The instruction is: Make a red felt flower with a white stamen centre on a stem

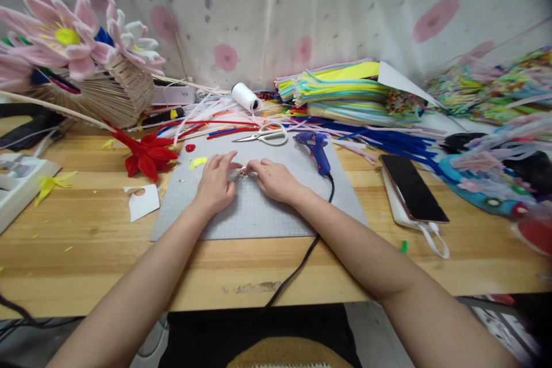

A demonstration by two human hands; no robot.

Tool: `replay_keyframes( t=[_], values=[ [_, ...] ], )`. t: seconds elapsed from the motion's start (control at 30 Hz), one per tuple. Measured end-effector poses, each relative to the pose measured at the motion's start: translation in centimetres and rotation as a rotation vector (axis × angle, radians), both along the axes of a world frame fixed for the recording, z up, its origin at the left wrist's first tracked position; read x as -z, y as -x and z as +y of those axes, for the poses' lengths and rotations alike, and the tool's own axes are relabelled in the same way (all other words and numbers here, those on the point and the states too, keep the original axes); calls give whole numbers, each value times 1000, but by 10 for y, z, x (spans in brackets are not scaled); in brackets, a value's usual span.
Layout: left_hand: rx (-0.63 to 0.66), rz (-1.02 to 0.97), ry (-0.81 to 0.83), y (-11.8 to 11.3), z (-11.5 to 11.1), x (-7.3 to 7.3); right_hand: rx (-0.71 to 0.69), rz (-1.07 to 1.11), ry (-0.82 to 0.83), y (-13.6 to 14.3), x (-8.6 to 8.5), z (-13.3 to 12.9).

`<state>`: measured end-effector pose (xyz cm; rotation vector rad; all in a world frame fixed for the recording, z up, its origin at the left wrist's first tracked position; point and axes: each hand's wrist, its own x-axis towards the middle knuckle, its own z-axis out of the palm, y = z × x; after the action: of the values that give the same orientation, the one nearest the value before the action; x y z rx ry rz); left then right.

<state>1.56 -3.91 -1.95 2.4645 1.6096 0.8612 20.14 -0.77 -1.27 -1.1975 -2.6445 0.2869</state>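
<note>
Over the grey cutting mat (259, 224), my right hand (273, 178) is closed, fingertips pinching a small bundle (244, 172) with thin stems and dark, red and yellowish tips. Its exact kind is too small to make out. My left hand (217, 181) is just to the left, thumb and fingers apart, one fingertip reaching up to the bundle's edge. White-handled scissors (271, 135) lie beyond both hands. To the right rests a blue glue gun (314, 149), its nozzle pointing left. Yellow scraps (198, 162) and a small red piece (190, 148) are left of my left hand.
A red fuzzy flower (149, 156) and a cut white card (144, 202) lie left. Pink flowers (64, 34) stand behind. Bundled pipe cleaners (340, 89) and a white thread spool (246, 97) line the back. A phone (414, 187) lies right; the glue gun's cord (297, 267) crosses the table edge.
</note>
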Motion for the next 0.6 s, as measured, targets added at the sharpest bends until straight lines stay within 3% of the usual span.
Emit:
replay_keyframes(
  t=[0.13,0.6],
  values=[
    [31,67,-2,0,1,1,4,-5,-6,1,0,0],
    [-82,38,108,-6,2,1,13,72,60,0,1,1]
  ],
)
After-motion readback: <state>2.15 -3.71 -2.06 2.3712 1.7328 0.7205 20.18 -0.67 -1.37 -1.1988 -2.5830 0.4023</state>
